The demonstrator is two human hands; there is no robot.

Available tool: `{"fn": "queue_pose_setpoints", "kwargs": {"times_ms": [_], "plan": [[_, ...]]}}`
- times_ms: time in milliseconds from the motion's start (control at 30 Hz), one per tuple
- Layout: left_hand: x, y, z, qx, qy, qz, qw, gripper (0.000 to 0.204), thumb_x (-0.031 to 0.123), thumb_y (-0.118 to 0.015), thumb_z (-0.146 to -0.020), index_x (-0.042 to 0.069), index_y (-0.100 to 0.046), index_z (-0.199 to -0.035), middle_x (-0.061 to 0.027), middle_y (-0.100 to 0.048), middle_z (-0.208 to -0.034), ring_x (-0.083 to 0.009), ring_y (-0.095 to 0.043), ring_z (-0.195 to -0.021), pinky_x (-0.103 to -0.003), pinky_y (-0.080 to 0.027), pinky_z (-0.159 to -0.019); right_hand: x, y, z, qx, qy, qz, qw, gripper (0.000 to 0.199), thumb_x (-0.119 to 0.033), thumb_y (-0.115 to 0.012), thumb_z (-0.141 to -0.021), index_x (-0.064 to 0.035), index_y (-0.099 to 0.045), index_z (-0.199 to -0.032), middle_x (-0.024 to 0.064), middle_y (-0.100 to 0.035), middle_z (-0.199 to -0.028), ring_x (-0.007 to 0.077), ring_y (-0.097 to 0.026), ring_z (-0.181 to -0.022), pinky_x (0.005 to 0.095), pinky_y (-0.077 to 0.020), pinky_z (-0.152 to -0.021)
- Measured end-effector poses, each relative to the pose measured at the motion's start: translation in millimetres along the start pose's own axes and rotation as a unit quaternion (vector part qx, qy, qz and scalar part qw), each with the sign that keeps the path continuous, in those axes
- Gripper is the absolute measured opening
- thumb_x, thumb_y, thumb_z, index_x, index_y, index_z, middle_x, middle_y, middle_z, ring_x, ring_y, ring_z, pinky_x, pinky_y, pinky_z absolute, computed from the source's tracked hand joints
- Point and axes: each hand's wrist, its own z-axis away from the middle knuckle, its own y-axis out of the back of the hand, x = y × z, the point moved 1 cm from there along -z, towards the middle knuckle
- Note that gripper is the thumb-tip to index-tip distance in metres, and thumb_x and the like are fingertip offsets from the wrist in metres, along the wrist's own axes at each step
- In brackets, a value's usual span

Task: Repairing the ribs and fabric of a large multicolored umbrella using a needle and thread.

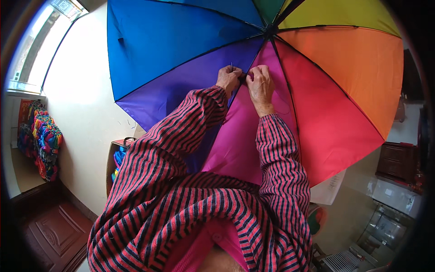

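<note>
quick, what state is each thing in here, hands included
Umbrella: open, underside showing
Left hand: fingers curled around a slim dark object
Right hand: fingers bunched beside a rib, hold unclear
Striped sleeves: down to the wrists
Cardboard box: open, blue items inside
Colourful bundles: piled up

Umbrella (301, 84) cut off at top, the dark piece (243, 77) between the hands (261, 85) (mostly covered) indistinct.

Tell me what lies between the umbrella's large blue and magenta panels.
In the head view, the purple panel lies between the large blue panel and magenta panel.
</note>
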Motion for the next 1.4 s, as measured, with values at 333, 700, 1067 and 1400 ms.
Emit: {"fn": "queue_pose_setpoints", "kwargs": {"times_ms": [333, 700, 1067, 1400], "plan": [[-8.4, 1.4, -13.3, 0.006, -0.017, -0.071, 0.997, 0.013, 0.017, -0.06, -0.087, 0.004, -0.059, -0.085, -0.0003, -0.053, -0.062, -0.0079, -0.041, -0.044, -0.024, -0.032, -0.04, 5.9, -6.2, 3.2, 0.014, -0.005, -0.046, 0.999, 0.014, -0.003, -0.068, -0.071, -0.0024, -0.057, -0.08, 0.0122, -0.055, -0.09, 0.0319, -0.06, -0.083, 0.0408, -0.0495, -0.07], [-22.8, 8.3, -10.8, 0.006, -0.083, -0.095, 0.992, 0.019, 0.017, -0.067, -0.077, 0.0, -0.067, -0.087, -0.0074, -0.066, -0.075, -0.0148, -0.061, -0.07, -0.03, -0.049, -0.063, 62.9, 3.6, 1.0, -0.102, -0.045, -0.069, 0.991, 0.004, -0.003, -0.062, -0.078, -0.0019, -0.062, -0.082, 0.0119, -0.061, -0.08, 0.0232, -0.064, -0.07, 0.0351, -0.0506, -0.062], [-24.4, 17.0, -2.9, 0.079, -0.269, -0.324, 0.904, 0.028, 0.018, -0.067, -0.072, 0.005, -0.069, -0.096, -0.0143, -0.066, -0.089, -0.0282, -0.065, -0.081, -0.036, -0.05, -0.073, 174.8, 215.6, 56.6, 0.359, -0.294, -0.728, 0.504, 0.017, 0.002, -0.044, -0.081, -0.0084, -0.039, -0.068, -0.0012, -0.035, -0.058, 0.0125, -0.041, -0.051, 0.0254, -0.0398, -0.049], [-31.3, 12.0, -11.6, 0.061, -0.216, -0.259, 0.94, 0.026, 0.017, -0.066, -0.073, 0.004, -0.072, -0.095, -0.0146, -0.067, -0.091, -0.0266, -0.065, -0.085, -0.032, -0.05, -0.076, 31.9, 18.6, -1.8, 0.01, -0.037, -0.012, 0.999, 0.01, -0.013, -0.062, -0.079, -0.0041, -0.062, -0.075, 0.0133, -0.063, -0.076, 0.0304, -0.063, -0.07, 0.0432, -0.0494, -0.059]]}}
